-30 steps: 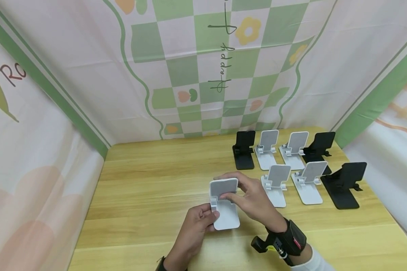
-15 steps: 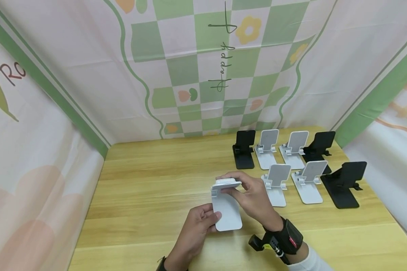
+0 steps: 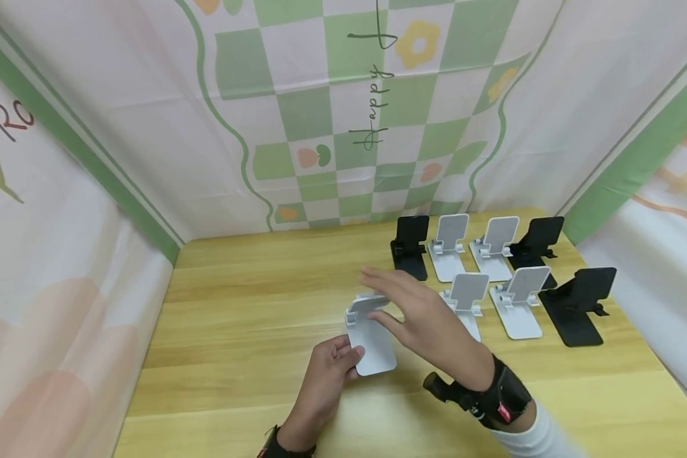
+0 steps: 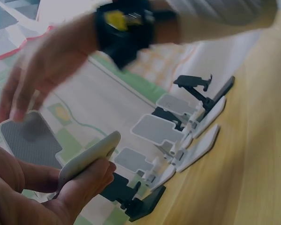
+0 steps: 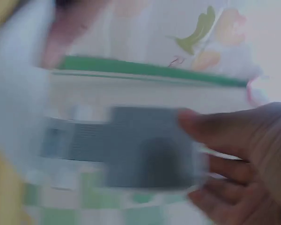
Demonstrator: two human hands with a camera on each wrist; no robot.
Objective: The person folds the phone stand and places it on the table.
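Adjusting tilt, prob.: L hand (image 3: 327, 371) pinches white stand (image 3: 373, 346) over table (image 3: 235, 312); R hand (image 3: 426, 313), fingers spread, by its panel (image 4: 30, 143), contact unclear. Next move prob. needs steady L hold, light R touch.

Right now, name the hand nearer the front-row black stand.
Right. The right hand is left of that black stand; the left hand, holding a white stand, is farther left.

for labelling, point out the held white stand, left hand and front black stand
Held white stand (image 3: 374, 343): head view, base plate
Left hand (image 3: 332, 367): head view, near thumb base
Front black stand (image 3: 574, 323): head view, base plate
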